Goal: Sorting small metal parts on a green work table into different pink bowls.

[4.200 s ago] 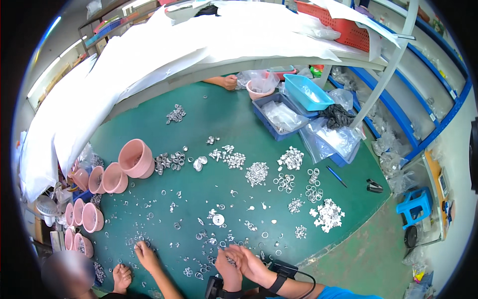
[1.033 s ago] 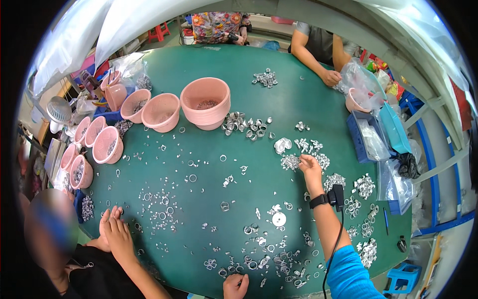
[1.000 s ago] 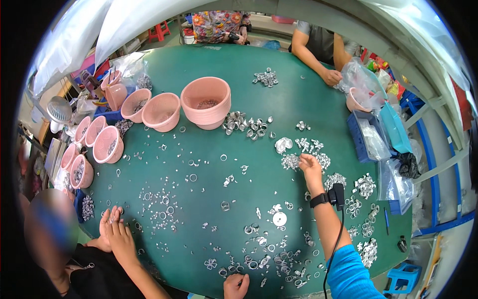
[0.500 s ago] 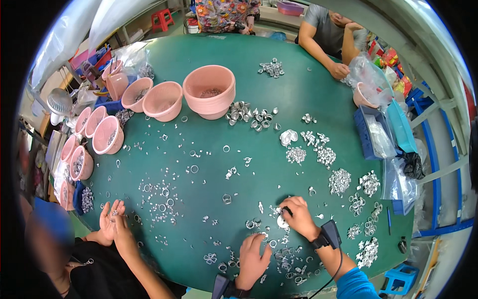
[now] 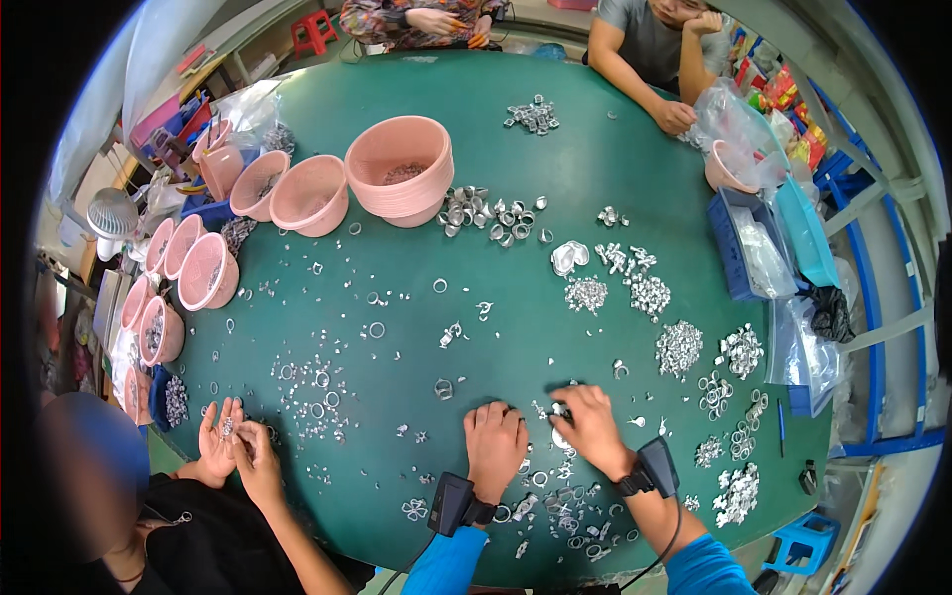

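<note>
My left hand [image 5: 495, 448] rests palm down near the middle front of the green table, its fingers curled under and close together. Whatever lies beneath its fingertips is hidden. Just to the right, my right hand [image 5: 592, 432] bends over a flat pale disc [image 5: 562, 437] and small silvery pieces. Thumb and fingers draw together there; what they pinch, if anything, cannot be made out. Loose silver rings and small metal parts [image 5: 567, 514] spread between my forearms. A flower-shaped silver piece [image 5: 415, 509] lies left of my left wrist.
Pink plastic baskets [image 5: 402, 203] line the far left. Sorted heaps of silver parts [image 5: 679, 347] cover the right side, with a blue bin [image 5: 739, 283] beyond. A co-worker's hands [image 5: 238, 451] hold a small silvery piece at left. Two other people are across the table [image 5: 446, 89].
My left hand has moved forward and slightly left, its fingers now more curled. My right hand stays beside the disc. The person at the far side has brought their hands up together.
</note>
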A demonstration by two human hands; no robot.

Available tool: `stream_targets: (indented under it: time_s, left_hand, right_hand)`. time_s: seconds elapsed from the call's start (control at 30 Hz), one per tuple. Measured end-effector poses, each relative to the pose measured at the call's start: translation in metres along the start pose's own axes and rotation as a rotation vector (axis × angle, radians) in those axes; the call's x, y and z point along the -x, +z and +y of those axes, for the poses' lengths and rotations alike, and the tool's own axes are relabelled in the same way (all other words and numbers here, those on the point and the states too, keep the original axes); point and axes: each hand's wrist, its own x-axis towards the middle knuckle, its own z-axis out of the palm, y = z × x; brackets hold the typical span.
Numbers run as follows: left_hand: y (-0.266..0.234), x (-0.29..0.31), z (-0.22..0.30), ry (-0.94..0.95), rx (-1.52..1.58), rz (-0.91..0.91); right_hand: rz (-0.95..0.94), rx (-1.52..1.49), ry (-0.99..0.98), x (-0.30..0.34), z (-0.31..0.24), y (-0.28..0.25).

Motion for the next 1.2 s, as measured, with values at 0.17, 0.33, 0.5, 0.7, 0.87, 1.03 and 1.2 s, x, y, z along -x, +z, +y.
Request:
stream_targets:
  time_s: [0.17, 0.33, 0.5, 0.7, 0.87, 1.03, 1.2]
  left_hand:
    - [0.01, -0.01, 0.006, 0.025, 0.034, 0.043]
    - [0.018, -0.011, 0.001, 0.051, 0.038, -0.008]
    - [0.017, -0.008, 0.003, 0.082, 0.095, -0.019]
    - [0.001, 0.0, 0.007, -0.002, 0.081, 0.078]
    - [0.007, -0.009, 0.001, 0.018, 0.06, -0.006]
    - [0.002, -0.001, -0.006, -0.012, 0.085, -0.025]
    - [-0.001, -0.003, -0.002, -0.042, 0.042, 0.067]
  right_hand:
    - [-0.07, -0.076, -0.008, 0.001, 0.005, 0.005]
    - [-0.132, -0.232, 0.115, 0.012, 0.002, -0.005]
    - [0.052, 0.0, -0.062, -0.003, -0.007, 0.006]
    - [0.005, 0.001, -0.076, 0.003, 0.007, 0.017]
    - [-0.107, -0.407, 0.328, 0.011, 0.002, 0.0]
    - [-0.09, -1.286, 0.605, 0.009, 0.008, -0.003]
    - [0.091, -0.102, -0.002, 0.005, 0.001, 0.023]
